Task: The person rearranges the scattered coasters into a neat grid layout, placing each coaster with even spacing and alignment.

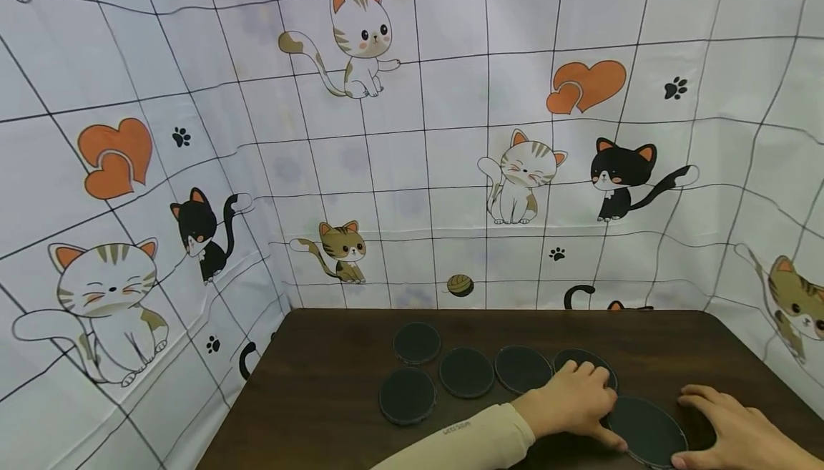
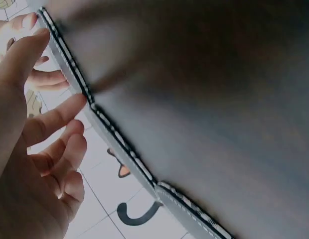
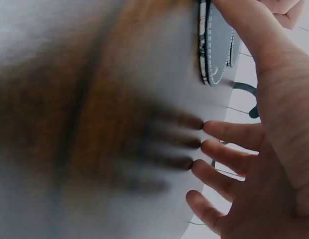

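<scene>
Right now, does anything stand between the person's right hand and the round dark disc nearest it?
Nothing visible does: the right hand has its thumb at the edge of that round dark disc. The left hand is across the disc, not between them.

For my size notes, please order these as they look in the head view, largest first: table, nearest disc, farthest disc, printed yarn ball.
Table
Nearest disc
Farthest disc
Printed yarn ball
Nearness makes the discs' true sizes unsure.
</scene>
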Demonstrator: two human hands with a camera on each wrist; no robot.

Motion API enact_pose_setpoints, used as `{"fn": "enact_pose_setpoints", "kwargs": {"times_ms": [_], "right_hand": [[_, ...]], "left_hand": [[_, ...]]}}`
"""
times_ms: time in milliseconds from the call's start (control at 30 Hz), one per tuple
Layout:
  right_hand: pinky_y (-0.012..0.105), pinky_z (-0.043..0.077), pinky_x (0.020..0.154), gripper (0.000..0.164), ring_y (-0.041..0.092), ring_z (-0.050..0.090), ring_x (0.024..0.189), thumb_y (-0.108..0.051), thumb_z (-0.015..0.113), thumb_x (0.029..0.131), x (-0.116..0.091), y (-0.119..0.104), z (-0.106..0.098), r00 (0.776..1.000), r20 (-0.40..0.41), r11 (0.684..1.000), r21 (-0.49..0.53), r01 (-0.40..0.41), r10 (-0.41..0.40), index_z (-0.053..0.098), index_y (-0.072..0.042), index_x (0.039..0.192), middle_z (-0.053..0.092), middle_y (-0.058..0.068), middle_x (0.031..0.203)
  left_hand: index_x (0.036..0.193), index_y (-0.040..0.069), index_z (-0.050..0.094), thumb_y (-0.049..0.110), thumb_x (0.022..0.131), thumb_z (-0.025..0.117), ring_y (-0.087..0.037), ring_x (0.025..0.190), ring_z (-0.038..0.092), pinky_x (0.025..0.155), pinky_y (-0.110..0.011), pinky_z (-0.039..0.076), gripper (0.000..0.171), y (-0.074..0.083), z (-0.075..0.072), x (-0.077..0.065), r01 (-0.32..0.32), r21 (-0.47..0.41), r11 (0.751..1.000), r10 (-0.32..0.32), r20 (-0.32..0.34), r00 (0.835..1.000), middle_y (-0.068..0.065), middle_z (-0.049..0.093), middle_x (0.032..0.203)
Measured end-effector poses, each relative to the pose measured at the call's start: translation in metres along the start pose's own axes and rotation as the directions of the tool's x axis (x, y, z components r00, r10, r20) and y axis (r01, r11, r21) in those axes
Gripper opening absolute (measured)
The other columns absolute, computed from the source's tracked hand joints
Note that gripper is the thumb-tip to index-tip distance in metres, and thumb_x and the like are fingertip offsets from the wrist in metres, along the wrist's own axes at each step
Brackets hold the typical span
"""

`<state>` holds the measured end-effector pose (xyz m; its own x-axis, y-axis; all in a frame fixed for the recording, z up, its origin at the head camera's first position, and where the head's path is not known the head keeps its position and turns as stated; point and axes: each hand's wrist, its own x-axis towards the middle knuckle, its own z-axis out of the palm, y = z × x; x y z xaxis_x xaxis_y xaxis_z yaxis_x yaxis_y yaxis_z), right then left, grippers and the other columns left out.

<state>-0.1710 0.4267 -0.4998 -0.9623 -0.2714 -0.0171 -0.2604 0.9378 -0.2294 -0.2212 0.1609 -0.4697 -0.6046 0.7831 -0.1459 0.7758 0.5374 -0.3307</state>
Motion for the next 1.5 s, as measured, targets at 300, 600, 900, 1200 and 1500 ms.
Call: {"fn": "enact_pose_setpoints", "kwargs": {"times_ms": [300,600,900,1200,1500], "right_hand": [[0.071,0.045,0.068,0.066,0.058,0.053,0.102,-0.05,0.079,0.086,-0.004,0.0,0.005,0.993,-0.095,0.997,-0.002,0.072,-0.072,0.064,0.003,0.124,0.051,0.032,0.129],[0.069,0.045,0.069,0.063,0.051,0.056,0.102,-0.041,0.093,0.072,-0.012,-0.001,0.017,0.955,-0.235,0.979,0.055,0.199,-0.181,0.068,-0.001,0.115,0.051,0.026,0.125],[0.066,0.049,0.069,0.063,0.044,0.058,0.093,-0.037,0.095,0.069,-0.017,-0.009,0.026,0.933,-0.299,0.967,0.092,0.239,-0.203,0.07,-0.002,0.114,0.055,0.021,0.121],[0.067,0.047,0.071,0.064,0.041,0.06,0.098,-0.043,0.092,0.071,-0.019,-0.024,0.022,0.941,-0.307,0.978,0.102,0.181,-0.143,0.07,-0.004,0.117,0.056,0.017,0.127],[0.064,0.05,0.072,0.067,0.035,0.06,0.097,-0.048,0.096,0.063,-0.011,-0.044,0.026,0.89,-0.365,0.939,0.099,0.33,-0.274,0.072,-0.01,0.114,0.058,0.008,0.127]], "left_hand": [[0.1,0.039,0.064,0.098,0.068,0.046,-0.007,0.09,0.039,0.079,-0.028,0.035,0.069,0.008,0.004,-0.004,0.11,0.022,0.994,-0.109,-0.029,0.994,0.015,0.044,0.108],[0.095,0.037,0.063,0.091,0.076,0.051,-0.005,0.093,0.039,0.08,-0.025,0.036,0.058,0.013,0.004,0.001,0.085,-0.028,0.996,-0.085,-0.012,0.996,0.015,0.043,0.113],[0.094,0.033,0.062,0.086,0.079,0.057,-0.007,0.088,0.038,0.072,-0.024,0.034,0.055,0.011,0.01,0.004,0.067,-0.111,0.992,-0.066,0.015,0.998,0.012,0.043,0.109],[0.114,0.032,0.071,0.071,0.081,0.072,-0.005,0.081,0.037,0.067,-0.02,0.033,0.051,-0.001,0.012,-0.008,0.073,-0.377,0.923,-0.074,0.011,0.997,0.014,0.048,0.102],[0.085,0.029,0.07,0.07,0.08,0.075,-0.006,0.078,0.037,0.068,-0.022,0.033,0.041,-0.009,0.017,-0.043,0.104,-0.425,0.899,-0.103,0.026,0.994,0.012,0.042,0.094]]}}
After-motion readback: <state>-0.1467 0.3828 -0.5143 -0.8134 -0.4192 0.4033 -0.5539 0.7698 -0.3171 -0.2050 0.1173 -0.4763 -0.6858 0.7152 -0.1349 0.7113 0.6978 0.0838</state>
